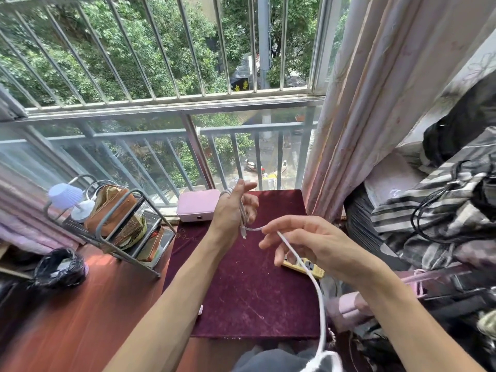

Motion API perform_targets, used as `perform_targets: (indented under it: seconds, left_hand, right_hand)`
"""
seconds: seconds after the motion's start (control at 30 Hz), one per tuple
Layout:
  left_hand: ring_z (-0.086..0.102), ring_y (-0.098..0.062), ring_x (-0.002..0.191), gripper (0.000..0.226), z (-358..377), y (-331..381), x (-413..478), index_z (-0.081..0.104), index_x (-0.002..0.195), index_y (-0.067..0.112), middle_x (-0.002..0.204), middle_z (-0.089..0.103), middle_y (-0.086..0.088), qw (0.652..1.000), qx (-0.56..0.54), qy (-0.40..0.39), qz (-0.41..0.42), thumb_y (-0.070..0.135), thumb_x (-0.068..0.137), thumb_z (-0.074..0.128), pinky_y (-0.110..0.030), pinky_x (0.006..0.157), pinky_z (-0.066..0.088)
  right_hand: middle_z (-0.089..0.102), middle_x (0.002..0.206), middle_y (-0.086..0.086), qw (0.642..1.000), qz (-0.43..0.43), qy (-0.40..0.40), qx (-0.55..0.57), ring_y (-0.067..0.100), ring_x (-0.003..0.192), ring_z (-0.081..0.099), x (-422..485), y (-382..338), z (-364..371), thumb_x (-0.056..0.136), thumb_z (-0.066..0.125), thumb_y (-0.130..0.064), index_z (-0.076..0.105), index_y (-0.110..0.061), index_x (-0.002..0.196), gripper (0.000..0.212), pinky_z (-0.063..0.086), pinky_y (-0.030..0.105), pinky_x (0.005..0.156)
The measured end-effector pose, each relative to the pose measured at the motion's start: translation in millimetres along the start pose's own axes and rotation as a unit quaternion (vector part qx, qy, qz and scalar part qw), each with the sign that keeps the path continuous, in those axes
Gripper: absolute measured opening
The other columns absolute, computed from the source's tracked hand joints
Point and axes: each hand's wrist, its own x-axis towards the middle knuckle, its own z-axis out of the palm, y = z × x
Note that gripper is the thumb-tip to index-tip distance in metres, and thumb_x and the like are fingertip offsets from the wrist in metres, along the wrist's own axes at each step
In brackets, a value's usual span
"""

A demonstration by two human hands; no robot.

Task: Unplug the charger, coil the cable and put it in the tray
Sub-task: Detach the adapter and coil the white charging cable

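A white charger cable (304, 267) runs from my left hand (230, 210) through my right hand (311, 242) and down to the bottom edge of the view. My left hand is raised above the dark red table top (241, 291), fingers up, with several turns of the cable wound around it and the connector end dangling at the wrist. My right hand pinches the cable between thumb and fingers just right of the left hand. A pink tray-like box (197, 205) stands at the table's far edge. A yellow power strip (308, 267) lies under my right hand.
A metal rack (120, 224) with a brown bag and a small white lamp (69, 200) stands at the left. A black plastic bag (60, 269) lies on the red floor. Curtain (375, 103) and piled clothes with black cords (442, 210) crowd the right. Window bars are ahead.
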Motion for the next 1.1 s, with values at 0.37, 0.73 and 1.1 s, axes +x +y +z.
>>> perform_targets:
  seconds: [0.37, 0.73, 1.1]
  left_hand:
    - [0.058, -0.014, 0.037, 0.047, 6.1, -32.6, -9.6, 0.064, 0.108, 0.0, 0.053, 0.059, -0.006, 0.996, 0.02, -0.021, -0.088, 0.04, 0.107, 0.04, -0.024, 0.041, 0.049]
    - [0.033, -0.011, 0.022, 0.094, 18.0, -41.2, -34.1, 0.064, 0.099, 0.002, 0.046, 0.045, -0.013, 0.975, -0.031, -0.193, -0.108, 0.081, 0.09, 0.014, -0.019, 0.029, 0.019]
    - [0.011, -0.01, 0.027, 0.048, 28.3, -0.2, -63.7, 0.049, 0.071, 0.012, 0.036, 0.023, 0.006, 0.926, -0.207, -0.266, -0.17, 0.041, 0.105, 0.03, -0.024, 0.032, 0.007]
  right_hand:
    - [0.066, 0.056, -0.022, 0.963, -0.13, 0.17, -0.163, -0.009, 0.049, 0.058, 34.2, 2.7, 16.5, 0.105, 0.063, -0.013, 0.079, -0.008, 0.095, 0.019, 0.042, 0.001, 0.054]
    - [0.061, 0.07, -0.003, 0.978, -0.073, 0.148, -0.131, 0.004, 0.061, 0.055, 51.3, -9.4, 6.1, 0.099, 0.074, -0.026, 0.075, -0.018, 0.085, 0.016, 0.05, 0.026, 0.067]
    - [0.06, 0.056, -0.009, 0.962, -0.007, 0.246, -0.119, 0.001, 0.048, 0.048, 44.7, 1.9, -18.4, 0.094, 0.074, -0.047, 0.077, -0.018, 0.085, 0.03, 0.041, 0.016, 0.054]
